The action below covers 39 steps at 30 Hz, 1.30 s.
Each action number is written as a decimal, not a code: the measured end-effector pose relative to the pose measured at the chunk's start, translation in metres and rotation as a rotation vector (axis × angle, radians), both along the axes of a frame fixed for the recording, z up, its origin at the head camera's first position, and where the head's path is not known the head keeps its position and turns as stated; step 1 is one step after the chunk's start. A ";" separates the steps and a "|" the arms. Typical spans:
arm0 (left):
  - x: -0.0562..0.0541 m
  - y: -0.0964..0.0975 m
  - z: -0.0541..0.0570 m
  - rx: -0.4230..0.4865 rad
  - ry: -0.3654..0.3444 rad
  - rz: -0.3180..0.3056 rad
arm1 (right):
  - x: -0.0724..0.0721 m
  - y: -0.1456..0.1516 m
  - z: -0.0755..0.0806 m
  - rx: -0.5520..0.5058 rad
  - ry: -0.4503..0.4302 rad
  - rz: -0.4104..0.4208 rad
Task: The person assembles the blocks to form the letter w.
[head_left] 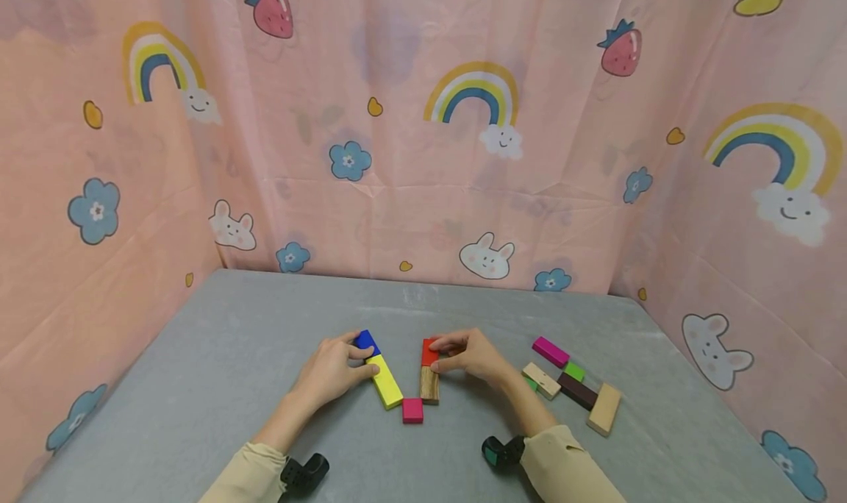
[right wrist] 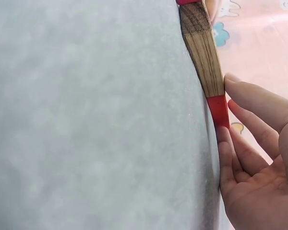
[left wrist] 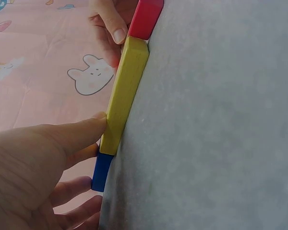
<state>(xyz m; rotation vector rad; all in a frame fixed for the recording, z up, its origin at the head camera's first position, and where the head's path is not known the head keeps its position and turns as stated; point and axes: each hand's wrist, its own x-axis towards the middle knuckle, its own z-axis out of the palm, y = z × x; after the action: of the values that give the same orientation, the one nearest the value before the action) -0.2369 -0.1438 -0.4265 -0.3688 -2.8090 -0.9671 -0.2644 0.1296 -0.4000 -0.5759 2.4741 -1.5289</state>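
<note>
My left hand holds the far end of a slanted row, its fingers at the blue block and its thumb against the yellow block. Blue and yellow meet end to end. At the yellow block's near end lies a small pinkish-red block. To the right, a wood-grained brown block stretches away from it, with a red block at its far end. My right hand has its fingers about that red block, which they partly cover; the thumb lies alongside, near the brown block.
On the right of the grey table lies a loose group: a magenta block, a dark brown block, a light wooden block, a smaller beige block and green pieces. A patterned pink curtain surrounds the table.
</note>
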 end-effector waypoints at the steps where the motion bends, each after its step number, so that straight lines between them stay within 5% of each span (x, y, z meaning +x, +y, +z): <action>1: 0.000 0.000 0.000 0.000 -0.001 0.002 | 0.001 0.000 0.001 -0.003 0.006 0.005; 14: -0.003 -0.001 -0.001 0.002 -0.017 0.008 | 0.003 0.002 0.005 -0.009 -0.035 0.034; 22: -0.003 -0.001 -0.002 -0.006 -0.021 0.005 | -0.017 0.010 -0.024 -0.011 -0.016 0.024; 30: -0.004 -0.001 -0.001 -0.007 -0.010 0.004 | -0.008 0.034 -0.011 0.011 0.030 0.022; 39: -0.004 -0.001 -0.002 -0.014 -0.005 -0.002 | 0.003 0.094 0.004 0.031 0.107 0.047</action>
<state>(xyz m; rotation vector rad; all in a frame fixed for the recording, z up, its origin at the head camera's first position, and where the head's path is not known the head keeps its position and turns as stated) -0.2412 -0.1445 -0.4282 -0.3716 -2.8221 -0.9511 -0.2614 0.2239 -0.3960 -0.7224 2.5384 -1.4762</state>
